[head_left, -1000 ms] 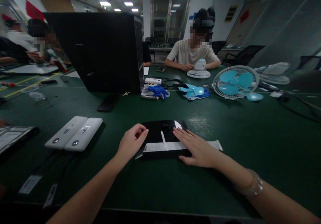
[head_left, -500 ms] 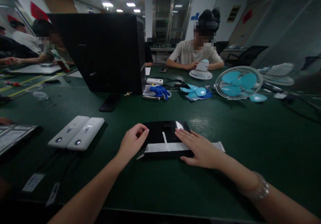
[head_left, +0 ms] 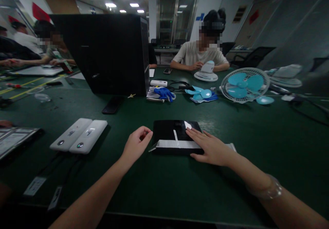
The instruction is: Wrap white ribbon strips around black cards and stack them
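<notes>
Flat black rectangular box with a white paper strip point(head_left: 177, 136), lying mid-tabletop point(head_left: 159, 188) before me. My right hand point(head_left: 212, 148) lies flat on its right end, grip spread wide, holding nothing. My left hand point(head_left: 136, 146) hovers just beside its left edge, fingers loosely curled, empty. Two white oblong devices point(head_left: 79, 140) lie well apart, leftward.
</notes>
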The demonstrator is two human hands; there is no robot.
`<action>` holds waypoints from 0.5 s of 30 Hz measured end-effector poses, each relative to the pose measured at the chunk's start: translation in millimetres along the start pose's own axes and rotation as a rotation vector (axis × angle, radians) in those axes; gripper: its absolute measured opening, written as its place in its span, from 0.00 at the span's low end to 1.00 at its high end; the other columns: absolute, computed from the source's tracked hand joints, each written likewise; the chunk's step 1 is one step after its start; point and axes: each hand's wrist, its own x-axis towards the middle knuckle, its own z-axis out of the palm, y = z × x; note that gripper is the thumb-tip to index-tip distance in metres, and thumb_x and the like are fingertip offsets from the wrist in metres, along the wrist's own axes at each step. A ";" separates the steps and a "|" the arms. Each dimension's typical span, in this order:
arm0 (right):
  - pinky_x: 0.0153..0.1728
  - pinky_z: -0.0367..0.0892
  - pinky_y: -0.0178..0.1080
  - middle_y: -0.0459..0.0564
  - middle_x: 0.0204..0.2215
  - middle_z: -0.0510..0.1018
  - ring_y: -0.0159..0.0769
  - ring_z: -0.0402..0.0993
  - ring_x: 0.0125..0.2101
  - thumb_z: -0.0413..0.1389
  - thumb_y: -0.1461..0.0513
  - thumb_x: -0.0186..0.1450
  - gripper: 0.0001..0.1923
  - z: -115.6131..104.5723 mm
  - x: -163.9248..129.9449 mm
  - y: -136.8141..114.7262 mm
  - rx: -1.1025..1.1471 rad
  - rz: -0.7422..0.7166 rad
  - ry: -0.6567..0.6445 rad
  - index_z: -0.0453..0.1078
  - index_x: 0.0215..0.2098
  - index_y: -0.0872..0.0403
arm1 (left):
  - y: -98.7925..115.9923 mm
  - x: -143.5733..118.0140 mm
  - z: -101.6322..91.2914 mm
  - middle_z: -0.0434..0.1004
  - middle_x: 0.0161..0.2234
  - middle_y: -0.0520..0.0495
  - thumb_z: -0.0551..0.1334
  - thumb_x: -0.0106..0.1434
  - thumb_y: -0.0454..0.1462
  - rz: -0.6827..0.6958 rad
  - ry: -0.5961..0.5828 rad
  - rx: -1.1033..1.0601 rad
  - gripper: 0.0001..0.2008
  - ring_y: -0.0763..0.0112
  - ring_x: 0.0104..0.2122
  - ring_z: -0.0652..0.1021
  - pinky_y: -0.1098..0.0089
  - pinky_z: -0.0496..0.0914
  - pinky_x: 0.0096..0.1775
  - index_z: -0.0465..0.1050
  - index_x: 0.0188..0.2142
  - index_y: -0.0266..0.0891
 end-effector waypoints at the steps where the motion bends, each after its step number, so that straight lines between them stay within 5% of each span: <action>1: 0.62 0.44 0.60 0.54 0.67 0.42 0.52 0.45 0.64 0.47 0.40 0.63 0.47 -1.5 0.0 1.8 -0.002 0.024 -0.017 0.38 0.70 0.55 | -0.3 -0.1 0.0 0.72 0.29 0.51 0.55 0.65 0.47 -0.001 0.001 0.010 0.13 0.71 0.27 0.72 0.71 0.65 0.28 0.70 0.37 0.40; 15: 0.63 0.43 0.55 0.52 0.67 0.39 0.46 0.40 0.66 0.42 0.38 0.62 0.49 -15.1 -3.5 39.8 -0.090 0.332 -0.147 0.35 0.70 0.58 | 6.8 -2.7 -1.5 0.70 0.28 0.52 0.55 0.64 0.47 -0.006 -0.019 0.066 0.14 0.71 0.27 0.71 0.71 0.64 0.28 0.71 0.37 0.41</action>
